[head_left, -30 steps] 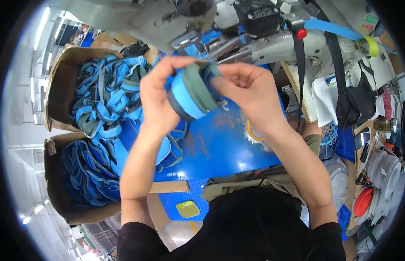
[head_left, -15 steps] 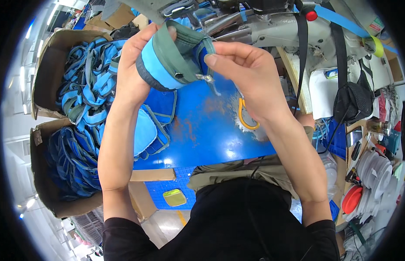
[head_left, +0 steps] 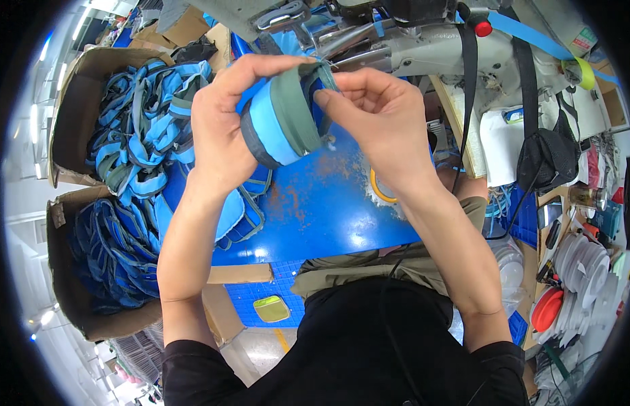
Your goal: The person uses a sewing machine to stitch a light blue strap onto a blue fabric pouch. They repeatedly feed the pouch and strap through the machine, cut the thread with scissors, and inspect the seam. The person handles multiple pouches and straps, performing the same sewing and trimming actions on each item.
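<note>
Between my hands, above the blue table (head_left: 315, 203), is a curved fabric band (head_left: 274, 118) striped in green, light blue and dark grey. My left hand (head_left: 223, 122) is wrapped round its left side, thumb hidden behind the cloth. At its right end, the thumb and fingers of my right hand (head_left: 379, 111) pinch the green edge. A sewing machine (head_left: 423, 51) stands just beyond both hands. Below my right hand, a yellow-orange handle loop (head_left: 381, 187) lies on the table, partly covered by the wrist.
To the left, one cardboard box (head_left: 71, 122) holds a heap of blue and green fabric bands; another box (head_left: 64, 271) holds stacked blue pieces. Flat blue fabric panels (head_left: 244, 216) lie at the table's left. Black straps (head_left: 469, 88) hang at the right, near a black mesh pouch (head_left: 548, 159).
The fabric band has turned and tipped, so its striped outside now faces me more and its opening shows less. My left hand has shifted slightly right and lower.
</note>
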`<state>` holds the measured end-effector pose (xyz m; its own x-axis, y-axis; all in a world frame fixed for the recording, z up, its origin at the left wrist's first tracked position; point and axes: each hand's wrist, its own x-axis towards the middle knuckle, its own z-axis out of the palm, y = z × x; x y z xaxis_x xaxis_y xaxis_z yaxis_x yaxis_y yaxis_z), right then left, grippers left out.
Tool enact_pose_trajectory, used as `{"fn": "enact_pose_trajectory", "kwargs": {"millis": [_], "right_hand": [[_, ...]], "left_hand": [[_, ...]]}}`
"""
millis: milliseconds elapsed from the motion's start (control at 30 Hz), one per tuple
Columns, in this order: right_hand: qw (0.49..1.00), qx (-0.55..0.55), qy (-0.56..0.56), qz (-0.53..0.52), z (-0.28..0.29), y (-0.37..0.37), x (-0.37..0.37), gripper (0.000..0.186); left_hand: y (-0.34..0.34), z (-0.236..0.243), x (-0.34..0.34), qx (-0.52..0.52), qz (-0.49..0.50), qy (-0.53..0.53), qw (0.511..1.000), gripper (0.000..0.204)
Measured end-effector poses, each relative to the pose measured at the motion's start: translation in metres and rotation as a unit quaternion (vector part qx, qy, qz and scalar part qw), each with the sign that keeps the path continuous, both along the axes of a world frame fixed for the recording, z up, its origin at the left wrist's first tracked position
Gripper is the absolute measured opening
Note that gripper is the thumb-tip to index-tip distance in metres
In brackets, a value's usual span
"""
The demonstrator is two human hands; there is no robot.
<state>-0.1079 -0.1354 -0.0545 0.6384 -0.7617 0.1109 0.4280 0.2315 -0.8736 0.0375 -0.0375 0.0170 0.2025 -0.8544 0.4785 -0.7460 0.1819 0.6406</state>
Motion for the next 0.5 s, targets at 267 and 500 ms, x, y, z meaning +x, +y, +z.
{"fn": "enact_pose_trajectory", "kwargs": {"millis": [267, 500], "right_hand": [[1.000, 0.008, 0.020, -0.010, -0.001, 0.003, -0.003, 0.015], [0.998, -0.017, 0.052, -0.032, 0.001, 0.005, -0.006, 0.015]], "left_hand": [[-0.007, -0.005, 0.006, -0.160, -0.028, -0.402, 0.901, 0.020], [-0.008, 0.002, 0.005, -0.148, -0.027, -0.421, 0.894, 0.022]]}}
